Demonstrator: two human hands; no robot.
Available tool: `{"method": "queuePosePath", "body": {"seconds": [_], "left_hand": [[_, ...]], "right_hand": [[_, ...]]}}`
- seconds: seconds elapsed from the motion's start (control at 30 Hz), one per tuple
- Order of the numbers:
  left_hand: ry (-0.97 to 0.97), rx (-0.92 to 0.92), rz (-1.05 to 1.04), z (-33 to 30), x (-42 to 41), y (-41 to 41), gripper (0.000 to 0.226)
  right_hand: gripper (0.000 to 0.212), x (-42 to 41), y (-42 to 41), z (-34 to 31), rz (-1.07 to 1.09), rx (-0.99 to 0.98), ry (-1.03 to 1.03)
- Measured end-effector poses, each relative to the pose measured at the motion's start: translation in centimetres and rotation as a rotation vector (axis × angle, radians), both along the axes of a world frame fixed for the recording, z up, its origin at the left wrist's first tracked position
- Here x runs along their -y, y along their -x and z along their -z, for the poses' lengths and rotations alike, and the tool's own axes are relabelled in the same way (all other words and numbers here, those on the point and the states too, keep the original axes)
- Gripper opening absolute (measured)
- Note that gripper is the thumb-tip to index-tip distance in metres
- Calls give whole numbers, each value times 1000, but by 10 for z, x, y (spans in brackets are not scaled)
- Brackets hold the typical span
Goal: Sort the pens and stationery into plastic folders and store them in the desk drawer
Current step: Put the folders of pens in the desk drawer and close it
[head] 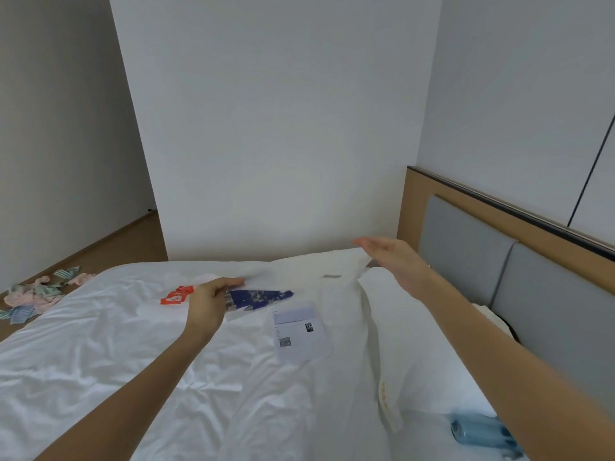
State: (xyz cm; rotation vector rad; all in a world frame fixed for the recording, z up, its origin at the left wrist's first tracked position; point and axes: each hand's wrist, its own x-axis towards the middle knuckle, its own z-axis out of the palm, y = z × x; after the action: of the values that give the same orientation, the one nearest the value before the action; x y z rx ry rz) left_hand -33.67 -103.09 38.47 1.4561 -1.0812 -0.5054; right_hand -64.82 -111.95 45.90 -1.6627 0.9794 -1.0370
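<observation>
A clear plastic folder [263, 281] holding blue pens [258, 298] is gripped at its left edge by the left hand [208, 302] and lies on the white bed [100, 354], just beside a printed paper sheet [301, 331]. The right hand [391, 261] is held above the pillow [416, 344] with fingers straight, grasping nothing. An orange-printed item [176, 295] is seen beside the left hand, and a blue object [482, 432] lies near the right forearm.
</observation>
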Motion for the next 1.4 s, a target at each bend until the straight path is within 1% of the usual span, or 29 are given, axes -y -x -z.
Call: {"method": "queuePosePath", "body": {"seconds": [0.07, 0.17, 0.27, 0.33, 0.4, 0.5, 0.57, 0.67, 0.73, 0.8, 0.87, 0.9, 0.97, 1.03, 1.13, 1.23, 1.33, 1.37, 1.4], "left_hand": [[41, -71, -9, -1, 0, 2, 33], [108, -189, -14, -2, -1, 2, 39], [161, -240, -6, 0, -1, 2, 37], [174, -240, 12, 2, 0, 1, 37], [184, -204, 52, 4, 0, 1, 38], [184, -120, 138, 6, -1, 4, 41], [178, -37, 184, 9, -4, 6, 45], [204, 82, 293, 16, -9, 9, 62], [220, 159, 376, 20, -11, 11, 74], [227, 250, 419, 21, -14, 14, 76], [268, 352, 443, 19, -17, 17, 68], [297, 389, 456, 18, -19, 18, 63], [342, 405, 477, 16, -20, 20, 58], [363, 403, 501, 15, -20, 22, 57], [356, 364, 555, 18, -21, 28, 53], [278, 284, 598, 19, -23, 32, 52], [131, 136, 627, 13, -25, 35, 52], [96, 77, 652, 11, -26, 35, 48], [75, -3, 651, 9, -27, 34, 36]], "right_hand": [[24, -2, -5, 3, 0, -46, 6], [19, -5, -9, 10, 5, -126, 35], [22, -6, -14, 20, -4, -201, 33], [23, -6, -19, 27, 13, -252, 52], [23, -5, -24, 32, 39, -347, 94], [25, -1, -32, 38, 116, -590, 130], [29, -1, -36, 40, 134, -660, 168], [43, -7, -42, 40, 40, -666, 300], [55, -10, -46, 42, -47, -733, 354], [65, -9, -49, 44, -131, -837, 374], [69, -8, -49, 45, -232, -863, 321], [68, -10, -49, 43, -287, -866, 285], [57, -15, -49, 39, -406, -916, 251], [47, -18, -49, 39, -506, -958, 177], [41, -23, -52, 43, -590, -1007, 42], [28, -27, -50, 49, -618, -958, -35], [21, -34, -48, 53, -629, -866, -70], [20, -37, -51, 54, -626, -840, -71], [18, -38, -53, 56, -613, -829, -72]]}}
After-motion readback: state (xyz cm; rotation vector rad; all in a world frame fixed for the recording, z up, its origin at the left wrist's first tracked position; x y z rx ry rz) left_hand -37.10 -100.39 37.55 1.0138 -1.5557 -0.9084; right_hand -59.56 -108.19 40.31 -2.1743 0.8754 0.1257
